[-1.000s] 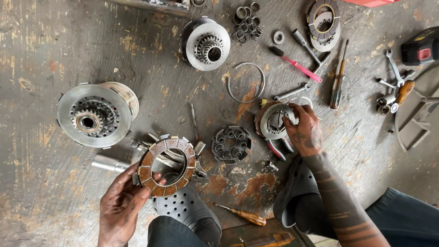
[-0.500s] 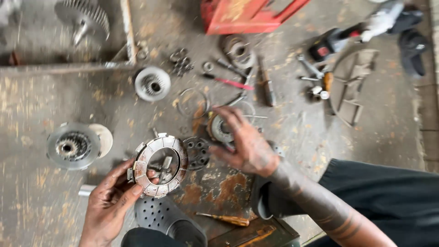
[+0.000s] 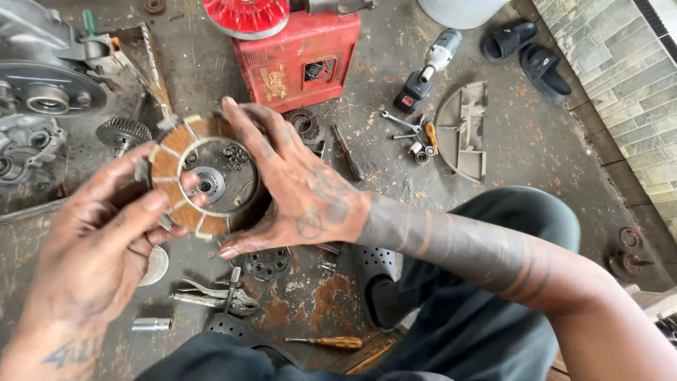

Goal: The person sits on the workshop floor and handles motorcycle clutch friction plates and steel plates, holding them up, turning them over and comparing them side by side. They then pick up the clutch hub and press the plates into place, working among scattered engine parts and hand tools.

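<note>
Stained concrete floor point(image 3: 395, 92), rust patches, parts scattered all over. Ring-shaped friction disc point(image 3: 185, 176) with orange-brown pads held up close to the camera, above the floor, between both hands. Left hand point(image 3: 99, 247) clamped on the disc's left and lower edge, thumb across the front rim, fingers behind. Right hand point(image 3: 296, 190) spread flat over the disc's right side, fingers fanned along the rim, palm pressing, not curled shut. Visible through the disc's centre hole: small round hub point(image 3: 209, 185) on the floor. Below the hands: locking pliers point(image 3: 218, 296), perforated round plate point(image 3: 268, 263), short metal sleeve point(image 3: 151, 324), wooden-handled screwdriver point(image 3: 328, 342). Upper left: engine casing point(image 3: 42, 92) and a toothed gear point(image 3: 123, 132). Top centre: red machine housing point(image 3: 300, 60). Further right: power drill point(image 3: 430, 70), spanners point(image 3: 398, 127), grey curved cover panel point(image 3: 462, 130), pair of black sandals point(image 3: 525, 49). Dark trouser knee point(image 3: 508, 233) at lower right, black perforated clog point(image 3: 374, 275) just beside it.
</note>
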